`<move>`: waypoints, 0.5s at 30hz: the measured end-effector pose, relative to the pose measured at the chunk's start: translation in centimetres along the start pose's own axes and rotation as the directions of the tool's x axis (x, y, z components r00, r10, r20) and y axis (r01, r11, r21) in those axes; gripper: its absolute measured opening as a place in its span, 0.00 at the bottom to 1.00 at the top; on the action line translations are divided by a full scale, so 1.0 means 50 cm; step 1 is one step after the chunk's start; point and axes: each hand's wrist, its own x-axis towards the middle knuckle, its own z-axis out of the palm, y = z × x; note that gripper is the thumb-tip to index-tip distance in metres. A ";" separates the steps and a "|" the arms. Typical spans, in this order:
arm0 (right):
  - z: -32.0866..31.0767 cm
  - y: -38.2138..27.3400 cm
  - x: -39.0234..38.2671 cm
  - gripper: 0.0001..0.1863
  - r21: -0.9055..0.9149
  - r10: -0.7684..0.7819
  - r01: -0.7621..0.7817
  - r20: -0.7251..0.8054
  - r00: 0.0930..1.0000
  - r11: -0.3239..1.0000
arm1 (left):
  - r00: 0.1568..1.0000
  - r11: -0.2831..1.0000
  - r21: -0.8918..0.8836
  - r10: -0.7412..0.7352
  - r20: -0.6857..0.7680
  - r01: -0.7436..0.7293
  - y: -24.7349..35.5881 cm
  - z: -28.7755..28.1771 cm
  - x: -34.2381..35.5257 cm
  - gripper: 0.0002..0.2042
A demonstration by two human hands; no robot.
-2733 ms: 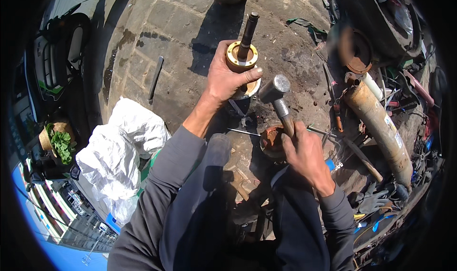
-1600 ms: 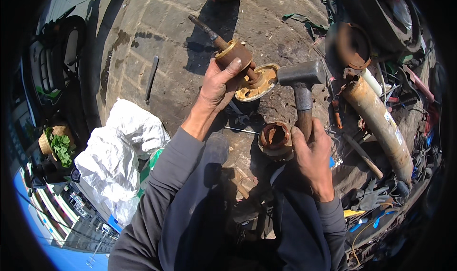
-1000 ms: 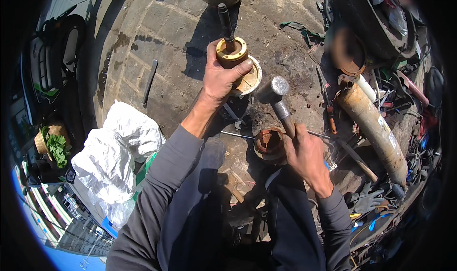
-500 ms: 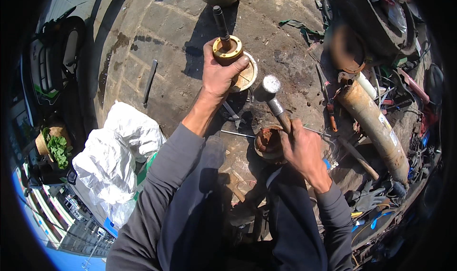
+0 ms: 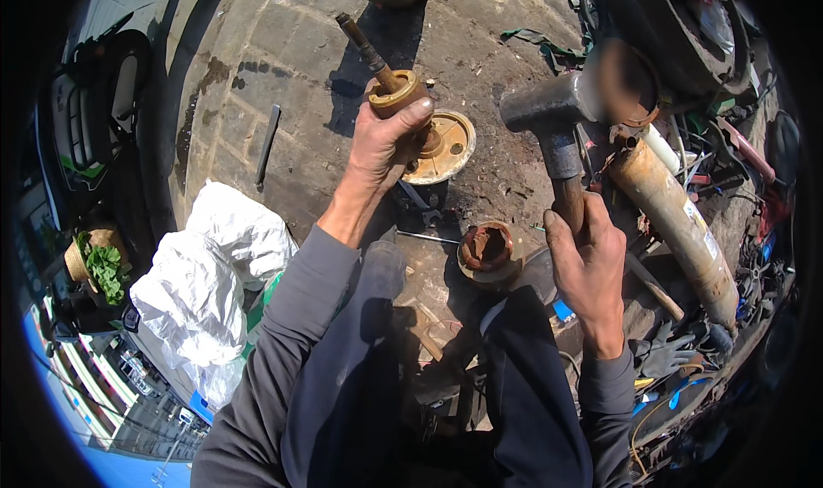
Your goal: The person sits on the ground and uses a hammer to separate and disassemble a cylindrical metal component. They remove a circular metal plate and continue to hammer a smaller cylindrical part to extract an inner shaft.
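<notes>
My left hand (image 5: 382,142) grips a brass bushing on a rusty shaft (image 5: 388,85), tilted up and to the left above a round brass flange (image 5: 454,149) lying on the ground. My right hand (image 5: 587,265) holds the wooden handle of a steel hammer (image 5: 549,111), its head raised and level to the right of the shaft. A small rusty cup-shaped part (image 5: 486,250) sits on the ground between my knees.
A crumpled white plastic sheet (image 5: 210,274) lies at my left. A flat metal bar (image 5: 267,145) rests on the paved ground. A long rusty cylinder (image 5: 673,222), tools, gloves and scrap crowd the right side. A potted green plant (image 5: 101,265) stands far left.
The hammer has swung up and away from the shaft. My left hand has tilted the shaft and bushing over to the left, off the flange.
</notes>
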 end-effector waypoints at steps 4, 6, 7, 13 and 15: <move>0.001 0.003 0.008 0.12 0.015 -0.147 0.147 -0.031 0.989 0.989 | 0.997 0.997 0.031 -0.070 0.033 0.069 0.014 0.009 -0.015 0.24; 0.022 0.022 0.027 0.12 -0.152 -0.143 0.149 0.053 0.988 0.977 | 0.992 0.996 -0.037 -0.073 0.105 0.078 0.022 0.013 -0.019 0.28; 0.033 0.030 0.035 0.12 -0.201 -0.123 0.143 0.108 0.986 0.969 | 0.991 0.998 -0.010 -0.059 0.118 0.060 0.026 0.014 -0.019 0.29; 0.012 0.012 0.013 0.13 -0.139 -0.073 0.073 0.009 0.997 0.988 | 0.989 0.995 0.095 -0.034 0.145 0.020 0.024 0.011 -0.009 0.33; -0.006 -0.006 0.006 0.14 -0.018 -0.062 0.062 -0.040 0.997 0.998 | 0.990 0.997 0.074 -0.048 0.131 0.039 0.021 0.013 -0.007 0.33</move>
